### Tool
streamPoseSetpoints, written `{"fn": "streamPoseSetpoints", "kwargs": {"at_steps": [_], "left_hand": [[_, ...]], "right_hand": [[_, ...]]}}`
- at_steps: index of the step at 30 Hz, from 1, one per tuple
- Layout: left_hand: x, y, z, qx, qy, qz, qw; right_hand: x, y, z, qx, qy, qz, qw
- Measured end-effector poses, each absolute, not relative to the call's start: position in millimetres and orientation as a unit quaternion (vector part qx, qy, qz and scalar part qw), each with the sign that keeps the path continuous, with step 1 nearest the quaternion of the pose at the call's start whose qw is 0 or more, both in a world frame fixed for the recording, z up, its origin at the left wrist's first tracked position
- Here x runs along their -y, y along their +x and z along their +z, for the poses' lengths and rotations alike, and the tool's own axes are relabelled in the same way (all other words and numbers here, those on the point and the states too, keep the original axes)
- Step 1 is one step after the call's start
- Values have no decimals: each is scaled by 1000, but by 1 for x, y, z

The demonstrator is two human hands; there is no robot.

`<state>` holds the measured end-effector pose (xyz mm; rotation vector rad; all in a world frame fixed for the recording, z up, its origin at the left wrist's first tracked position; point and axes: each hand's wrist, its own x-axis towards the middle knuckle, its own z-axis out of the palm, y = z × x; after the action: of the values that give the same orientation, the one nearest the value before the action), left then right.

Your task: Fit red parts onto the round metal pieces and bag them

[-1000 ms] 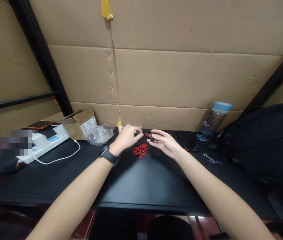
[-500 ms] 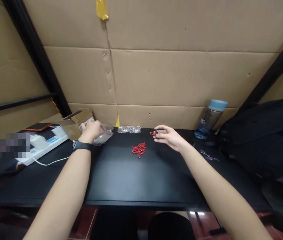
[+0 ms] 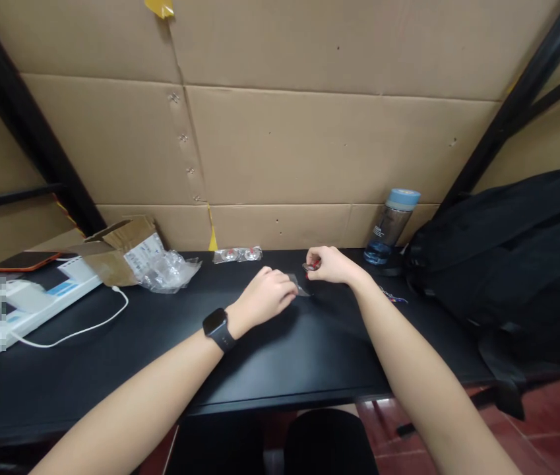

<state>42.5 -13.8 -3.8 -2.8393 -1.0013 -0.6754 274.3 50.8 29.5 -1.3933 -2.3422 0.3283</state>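
Note:
My left hand (image 3: 268, 294), a dark watch (image 3: 216, 326) on its wrist, pinches a small clear plastic bag (image 3: 301, 287) above the middle of the black table. Close by on the right, my right hand (image 3: 333, 265) has its fingers closed on a small red cord loop (image 3: 313, 265) with a dark or metallic bit. The exact shape of that bit is too small to make out. Bag and loop are near each other but apart. The heap of red cords is out of sight, where my left hand covers the table.
Two clear sealed packets (image 3: 238, 254) lie by the cardboard wall (image 3: 280, 145). Leftward are an opened cardboard box (image 3: 117, 254), crumpled clear plastic (image 3: 171, 272) and a white power strip (image 3: 57, 300). On the right stand a water bottle (image 3: 389, 227) and a black backpack (image 3: 512, 264), with a keychain (image 3: 394, 298) nearby.
My left hand has come from the cardboard box to the middle, now with a clear bag. My right hand's fingers have closed in around the red loop. The view has swung right.

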Motion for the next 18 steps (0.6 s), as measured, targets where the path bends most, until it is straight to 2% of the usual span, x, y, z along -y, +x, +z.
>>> {"fn": "streamPoseSetpoints", "kwargs": {"at_steps": [12,18], "left_hand": [[27,24,-7,274,-952,-113,-82],[28,32,-11,275,-947,-136,-95]], "right_hand": [[-44,292,45,875,-439,179,98],[-34,285,50,876,-438,200,38]]}}
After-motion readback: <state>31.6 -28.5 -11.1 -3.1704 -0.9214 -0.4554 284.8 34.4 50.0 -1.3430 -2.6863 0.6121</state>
